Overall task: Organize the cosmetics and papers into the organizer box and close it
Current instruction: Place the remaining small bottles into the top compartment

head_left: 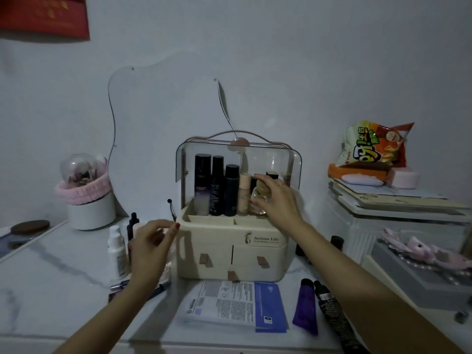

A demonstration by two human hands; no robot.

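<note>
Cream plastic forms the organizer box (229,251), which stands near the middle of the marble-patterned surface (63,272) toward its back edge, its clear domed lid (286,159) raised. Dark tall bottles (217,185) and a peach tube (244,191) stand upright in a row in its top compartment. The right hand (277,198) reaches into that compartment, its fingers (265,182) wrapped around a clear glass perfume bottle (259,200) with a round gold cap, at the right end of the row. The left hand (150,249) hovers just beside the box's left wall, fingers loosely curled and holding nothing. Behind it, small white and dark bottles (117,249) stand by the box. Printed papers (235,305) lie flat near the front edge, before the box, with a purple tube (305,305) and a black tube (332,315) to their right.
</note>
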